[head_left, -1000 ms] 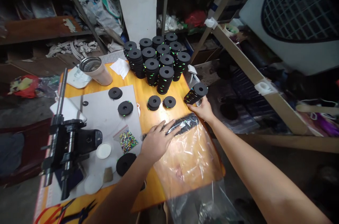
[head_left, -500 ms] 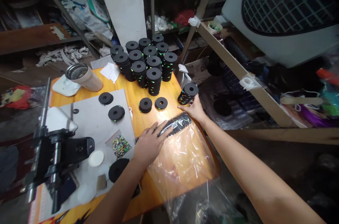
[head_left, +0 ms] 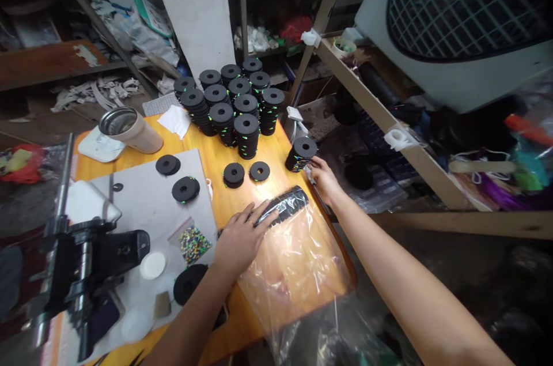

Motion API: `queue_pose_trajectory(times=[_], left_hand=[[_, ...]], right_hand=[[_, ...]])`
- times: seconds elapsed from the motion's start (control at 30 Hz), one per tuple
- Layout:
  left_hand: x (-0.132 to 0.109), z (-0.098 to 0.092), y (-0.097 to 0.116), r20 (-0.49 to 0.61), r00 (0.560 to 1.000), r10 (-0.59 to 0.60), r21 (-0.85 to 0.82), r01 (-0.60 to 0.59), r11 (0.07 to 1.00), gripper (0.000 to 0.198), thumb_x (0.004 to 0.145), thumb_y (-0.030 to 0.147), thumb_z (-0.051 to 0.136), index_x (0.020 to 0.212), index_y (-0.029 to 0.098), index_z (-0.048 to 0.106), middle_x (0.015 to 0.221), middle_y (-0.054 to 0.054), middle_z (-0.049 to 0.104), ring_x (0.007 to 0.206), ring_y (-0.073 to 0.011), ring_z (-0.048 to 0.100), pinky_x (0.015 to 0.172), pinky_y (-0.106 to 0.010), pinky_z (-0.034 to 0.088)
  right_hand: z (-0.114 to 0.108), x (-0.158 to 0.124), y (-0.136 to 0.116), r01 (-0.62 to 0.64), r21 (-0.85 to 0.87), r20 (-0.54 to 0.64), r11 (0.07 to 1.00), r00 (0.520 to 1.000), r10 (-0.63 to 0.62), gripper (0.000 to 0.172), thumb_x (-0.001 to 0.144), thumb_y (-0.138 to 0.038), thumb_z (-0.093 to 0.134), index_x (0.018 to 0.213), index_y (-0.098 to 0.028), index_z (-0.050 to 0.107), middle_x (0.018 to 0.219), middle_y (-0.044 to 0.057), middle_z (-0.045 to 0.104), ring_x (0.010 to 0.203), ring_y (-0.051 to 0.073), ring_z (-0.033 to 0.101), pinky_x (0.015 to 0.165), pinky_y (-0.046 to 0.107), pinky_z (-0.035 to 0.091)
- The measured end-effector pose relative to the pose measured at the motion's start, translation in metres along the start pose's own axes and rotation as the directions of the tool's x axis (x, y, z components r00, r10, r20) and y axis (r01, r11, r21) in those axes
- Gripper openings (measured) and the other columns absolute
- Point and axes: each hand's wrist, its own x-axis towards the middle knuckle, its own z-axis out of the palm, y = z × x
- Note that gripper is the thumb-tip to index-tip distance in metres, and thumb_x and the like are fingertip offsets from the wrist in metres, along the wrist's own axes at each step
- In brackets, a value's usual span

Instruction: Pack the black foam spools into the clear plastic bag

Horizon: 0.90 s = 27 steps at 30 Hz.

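Observation:
My left hand (head_left: 244, 233) lies flat, fingers spread, on a clear plastic bag (head_left: 298, 268) at the table's front. Inside the bag, under and beyond my fingertips, a row of black discs (head_left: 287, 204) lies on its side. My right hand (head_left: 324, 178) is at the table's right edge, just right of an upright stack of black ring-shaped discs (head_left: 301, 153) with coloured bits along its sides. Its fingers are partly bent and hold no stack; whether a fingertip still touches the discs is hard to see. Two low black discs, one a short pile (head_left: 234, 174) and one single (head_left: 260, 171), lie nearby.
Several tall stacks of black discs (head_left: 246, 129) stand at the table's back. On the left are a tumbler (head_left: 133, 129), a grey mat (head_left: 133, 193), a small bag of coloured beads (head_left: 194, 244) and a black metal stand (head_left: 86, 262). A wooden-framed shelf (head_left: 375, 95) borders the right.
My right hand has let go of the disc stack and drawn slightly right, its thumb now off the stack's front. My left hand stays on the bag. The view has shifted slightly.

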Motion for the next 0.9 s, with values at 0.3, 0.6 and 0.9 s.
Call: queue_pose_trajectory(times=[0.3, 0.6, 0.9], left_hand=[[0.000, 0.001, -0.001, -0.005, 1.000, 0.004, 0.000, -0.004, 1.000, 0.054, 0.097, 0.027, 0.042, 0.148, 0.037, 0.030, 0.158, 0.007, 0.027, 0.134, -0.0238, 0.044, 0.096, -0.039, 0.048], [-0.001, -0.002, 0.000, -0.013, 1.000, -0.002, -0.023, 0.002, 1.000, 0.056, 0.097, 0.027, 0.041, 0.149, 0.039, 0.027, 0.158, 0.007, 0.029, 0.133, -0.0236, 0.045, 0.095, -0.039, 0.049], [-0.001, -0.003, 0.000, -0.019, 1.000, 0.002, -0.050, -0.003, 0.999, 0.055, 0.097, 0.027, 0.042, 0.149, 0.038, 0.027, 0.158, 0.007, 0.028, 0.134, -0.0226, 0.043, 0.099, -0.038, 0.046]], right_hand=[[0.017, -0.007, -0.049, -0.181, -0.048, 0.083, 0.982, 0.979, 0.184, 0.062, 0.072, -0.072, 0.061, 0.111, -0.025, 0.060, 0.126, 0.008, 0.064, 0.131, 0.030, 0.048, 0.115, 0.048, 0.034], [0.034, -0.013, -0.049, -0.141, -0.108, 0.023, 0.984, 0.989, 0.145, 0.060, 0.068, -0.057, 0.074, 0.114, -0.024, 0.053, 0.133, 0.006, 0.059, 0.130, 0.023, 0.049, 0.118, 0.039, 0.032], [0.025, -0.009, -0.049, -0.132, -0.028, 0.184, 0.991, 0.974, 0.134, 0.058, 0.076, -0.067, 0.061, 0.115, -0.024, 0.057, 0.129, 0.006, 0.063, 0.128, 0.025, 0.052, 0.115, 0.044, 0.035]])
